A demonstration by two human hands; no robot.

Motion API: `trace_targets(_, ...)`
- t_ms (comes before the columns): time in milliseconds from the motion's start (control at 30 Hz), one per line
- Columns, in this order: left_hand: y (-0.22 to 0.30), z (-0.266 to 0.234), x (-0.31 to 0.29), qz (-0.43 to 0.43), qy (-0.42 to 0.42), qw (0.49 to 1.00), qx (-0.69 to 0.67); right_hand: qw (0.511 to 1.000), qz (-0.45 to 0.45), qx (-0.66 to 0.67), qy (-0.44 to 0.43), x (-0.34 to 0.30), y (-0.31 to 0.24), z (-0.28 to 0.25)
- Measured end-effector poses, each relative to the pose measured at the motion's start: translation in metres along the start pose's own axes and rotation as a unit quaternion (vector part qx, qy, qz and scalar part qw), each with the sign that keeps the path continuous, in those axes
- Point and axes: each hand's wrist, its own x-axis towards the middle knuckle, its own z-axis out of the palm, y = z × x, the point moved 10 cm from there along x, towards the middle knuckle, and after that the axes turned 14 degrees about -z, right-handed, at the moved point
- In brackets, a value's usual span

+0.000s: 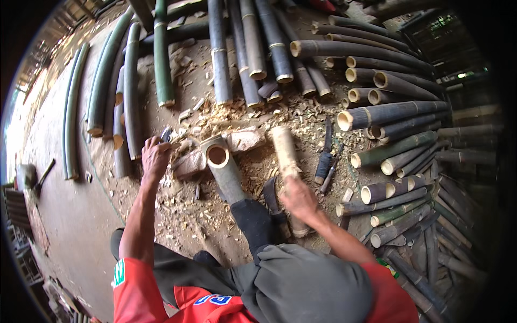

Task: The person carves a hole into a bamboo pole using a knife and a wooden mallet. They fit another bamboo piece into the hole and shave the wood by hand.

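My right hand (299,198) is closed around a pale wooden club (283,145), which points away from me; hand and club are slightly blurred. My left hand (156,157) is raised with curled fingers, left of the bamboo piece; what it grips, if anything, I cannot make out. Between my hands a greenish-grey bamboo piece (229,175) slopes up toward the far side, with a round hole (218,155) near its far end. That end rests by a rough wooden block (245,139). My dark-clad leg (252,223) meets its near end.
A curved blade (270,194) lies between the bamboo piece and my right hand. Farther right are a black-handled tool (323,164) and a thin tool (332,175). Wood chips (301,116) cover the ground. Bamboo poles (219,54) lie ahead, with more poles (393,114) stacked at right.
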Motion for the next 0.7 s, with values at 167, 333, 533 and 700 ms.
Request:
trace_targets(167,0.0,0.015,0.015,-0.147,-0.142,0.977,-0.059,0.989,-0.036,-0.118,-0.076,-0.032,-0.017,0.034)
trace_targets(333,0.097,-0.019,0.092,-0.068,-0.232,0.949,-0.204,0.978,-0.043,-0.161,-0.128,-0.024,-0.014,0.065)
trace_targets(533,0.185,-0.206,0.173,-0.075,0.041,0.82,-0.565,0.968,-0.06,-0.204,-0.13,-0.016,0.0,0.082)
trace_targets(700,0.193,-0.159,0.057,0.097,0.163,0.912,-0.365,0.979,0.1,-0.019,-0.174,0.037,0.005,0.033)
